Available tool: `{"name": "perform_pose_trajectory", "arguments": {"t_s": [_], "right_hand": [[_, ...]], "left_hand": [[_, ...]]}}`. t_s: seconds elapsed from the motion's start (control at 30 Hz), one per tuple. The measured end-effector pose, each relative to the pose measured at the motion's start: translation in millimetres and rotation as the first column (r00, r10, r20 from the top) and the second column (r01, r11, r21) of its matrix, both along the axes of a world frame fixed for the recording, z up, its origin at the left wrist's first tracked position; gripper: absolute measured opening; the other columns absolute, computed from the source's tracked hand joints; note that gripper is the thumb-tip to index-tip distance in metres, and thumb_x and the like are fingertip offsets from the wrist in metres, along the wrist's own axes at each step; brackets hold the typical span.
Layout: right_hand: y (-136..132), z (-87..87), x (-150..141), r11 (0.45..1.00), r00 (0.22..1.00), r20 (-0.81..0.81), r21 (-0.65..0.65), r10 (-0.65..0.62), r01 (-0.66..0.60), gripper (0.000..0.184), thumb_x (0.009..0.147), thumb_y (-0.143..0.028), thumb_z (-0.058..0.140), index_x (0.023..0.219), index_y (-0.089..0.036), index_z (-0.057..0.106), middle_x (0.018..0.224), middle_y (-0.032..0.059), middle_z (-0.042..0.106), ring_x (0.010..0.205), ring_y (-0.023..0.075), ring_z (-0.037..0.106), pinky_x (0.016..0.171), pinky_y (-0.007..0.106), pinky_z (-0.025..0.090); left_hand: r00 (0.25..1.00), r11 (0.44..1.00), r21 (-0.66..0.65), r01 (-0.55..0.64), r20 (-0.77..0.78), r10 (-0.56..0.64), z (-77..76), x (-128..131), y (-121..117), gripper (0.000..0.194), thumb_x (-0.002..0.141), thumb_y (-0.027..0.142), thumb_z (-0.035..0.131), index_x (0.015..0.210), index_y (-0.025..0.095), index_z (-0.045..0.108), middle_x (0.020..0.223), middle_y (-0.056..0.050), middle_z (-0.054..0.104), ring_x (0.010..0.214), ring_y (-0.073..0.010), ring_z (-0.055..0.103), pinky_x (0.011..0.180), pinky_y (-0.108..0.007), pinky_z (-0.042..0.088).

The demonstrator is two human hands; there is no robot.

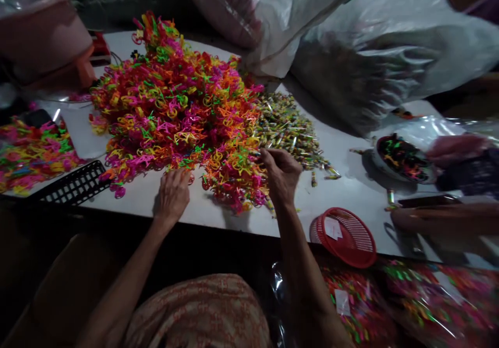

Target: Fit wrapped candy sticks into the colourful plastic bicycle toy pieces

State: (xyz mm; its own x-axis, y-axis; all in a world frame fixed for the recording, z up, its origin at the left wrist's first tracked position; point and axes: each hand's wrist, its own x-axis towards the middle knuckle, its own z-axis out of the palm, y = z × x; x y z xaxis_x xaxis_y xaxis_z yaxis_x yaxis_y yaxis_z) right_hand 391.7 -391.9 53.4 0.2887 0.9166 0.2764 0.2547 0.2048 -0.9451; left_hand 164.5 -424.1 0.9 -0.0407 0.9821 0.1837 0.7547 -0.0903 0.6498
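Fingertips of right hand (pixel 281 174) buried in plastic pieces (pixel 175 108).

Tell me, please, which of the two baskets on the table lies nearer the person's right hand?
The round red basket, just right of the right hand; the flat black basket lies left, beyond the left hand.

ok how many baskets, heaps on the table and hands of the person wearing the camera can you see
red basket: 1
black basket: 1
heap of neon plastic pieces: 1
heap of small wrapped rolls: 1
left hand: 1
right hand: 1
total: 6
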Motion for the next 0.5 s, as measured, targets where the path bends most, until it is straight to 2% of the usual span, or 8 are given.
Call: {"name": "perform_pose_trajectory", "arguments": {"t_s": [0.1, 0.2, 0.27, 0.3, 0.37, 0.4, 0.43, 0.5], "right_hand": [[8.2, -5.2, 17.3, 0.997, 0.954, 0.299, 0.078, -0.005, -0.019, 0.018, 0.078, -0.038, 0.066, 0.087, -0.023, 0.072, 0.097, 0.0063, 0.070, 0.101, 0.0224, 0.061, 0.095, 0.040, 0.044], [3.1, -24.9, 46.2, 0.999, 0.898, 0.439, 0.031, -0.031, 0.020, 0.019, 0.083, -0.034, 0.059, 0.094, -0.023, 0.071, 0.104, 0.0074, 0.068, 0.099, 0.0211, 0.062, 0.091, 0.036, 0.046], [0.6, -36.0, 76.8, 0.985, 0.845, 0.531, -0.095, -0.070, 0.141, 0.022, 0.085, -0.030, 0.054, 0.096, -0.020, 0.070, 0.102, 0.0082, 0.068, 0.088, 0.0195, 0.064, 0.082, 0.033, 0.049], [0.8, -39.2, 94.8, 0.955, 0.794, 0.601, -0.170, -0.096, 0.244, 0.022, 0.085, -0.028, 0.053, 0.096, -0.019, 0.070, 0.101, 0.0086, 0.068, 0.085, 0.0192, 0.064, 0.079, 0.032, 0.049], [4.6, -41.3, 131.4, 0.841, 0.664, 0.739, -0.281, -0.119, 0.463, 0.021, 0.082, -0.022, 0.053, 0.095, -0.017, 0.069, 0.101, 0.0097, 0.068, 0.088, 0.0199, 0.063, 0.080, 0.032, 0.047], [7.9, -41.2, 148.0, 0.784, 0.618, 0.778, -0.313, -0.112, 0.536, 0.019, 0.080, -0.020, 0.055, 0.092, -0.017, 0.069, 0.100, 0.0102, 0.069, 0.090, 0.0208, 0.062, 0.080, 0.031, 0.047], [11.6, -40.9, 162.2, 0.747, 0.597, 0.796, -0.334, -0.104, 0.576, 0.017, 0.077, -0.017, 0.057, 0.089, -0.016, 0.069, 0.096, 0.0108, 0.069, 0.091, 0.0218, 0.062, 0.079, 0.031, 0.046], [18.9, -41.6, 181.9, 0.732, 0.604, 0.791, -0.356, -0.094, 0.581, 0.013, 0.072, -0.015, 0.060, 0.081, -0.016, 0.069, 0.085, 0.0115, 0.069, 0.086, 0.0234, 0.063, 0.073, 0.031, 0.046]], "left_hand": [[0.940, 0.996, -0.007, 0.092, -0.330, -0.089, -9.6, -17.5, 13.2, 0.034, 0.080, 0.007, 0.038, 0.098, 0.014, 0.067, 0.116, -0.020, 0.063, 0.115, -0.0347, 0.052, 0.099, -0.053, 0.035], [0.925, 0.981, 0.111, 0.158, -0.364, -0.108, -22.8, -25.9, 18.9, 0.025, 0.081, 0.014, 0.045, 0.094, 0.018, 0.066, 0.111, -0.016, 0.065, 0.113, -0.0341, 0.054, 0.099, -0.052, 0.037], [0.967, 0.962, 0.239, 0.135, -0.244, -0.075, -26.5, -26.2, 20.4, 0.017, 0.081, 0.020, 0.051, 0.090, 0.021, 0.065, 0.119, -0.012, 0.063, 0.115, -0.0335, 0.054, 0.100, -0.052, 0.038], [0.987, 0.951, 0.290, 0.103, -0.151, -0.061, -25.7, -24.6, 20.4, 0.013, 0.080, 0.024, 0.054, 0.087, 0.022, 0.064, 0.122, -0.010, 0.061, 0.115, -0.0330, 0.054, 0.100, -0.053, 0.039], [0.997, 0.949, 0.316, -0.016, 0.082, -0.010, -19.0, -18.1, 19.0, 0.010, 0.076, 0.030, 0.060, 0.082, 0.022, 0.062, 0.121, -0.006, 0.063, 0.114, -0.0311, 0.056, 0.100, -0.052, 0.041], [0.973, 0.957, 0.269, -0.105, 0.225, 0.044, -13.9, -13.4, 17.6, 0.013, 0.073, 0.032, 0.063, 0.081, 0.022, 0.062, 0.114, -0.005, 0.066, 0.110, -0.0294, 0.058, 0.098, -0.050, 0.044], [0.919, 0.965, 0.179, -0.191, 0.378, 0.112, -8.4, -8.2, 15.9, 0.018, 0.069, 0.034, 0.067, 0.081, 0.022, 0.062, 0.105, -0.003, 0.069, 0.104, -0.0271, 0.061, 0.093, -0.047, 0.047], [0.712, 0.966, -0.067, -0.248, 0.664, 0.229, 1.9, 2.6, 12.0, 0.026, 0.063, 0.035, 0.072, 0.083, 0.021, 0.062, 0.088, -0.001, 0.070, 0.090, -0.0215, 0.065, 0.081, -0.037, 0.053]]}}
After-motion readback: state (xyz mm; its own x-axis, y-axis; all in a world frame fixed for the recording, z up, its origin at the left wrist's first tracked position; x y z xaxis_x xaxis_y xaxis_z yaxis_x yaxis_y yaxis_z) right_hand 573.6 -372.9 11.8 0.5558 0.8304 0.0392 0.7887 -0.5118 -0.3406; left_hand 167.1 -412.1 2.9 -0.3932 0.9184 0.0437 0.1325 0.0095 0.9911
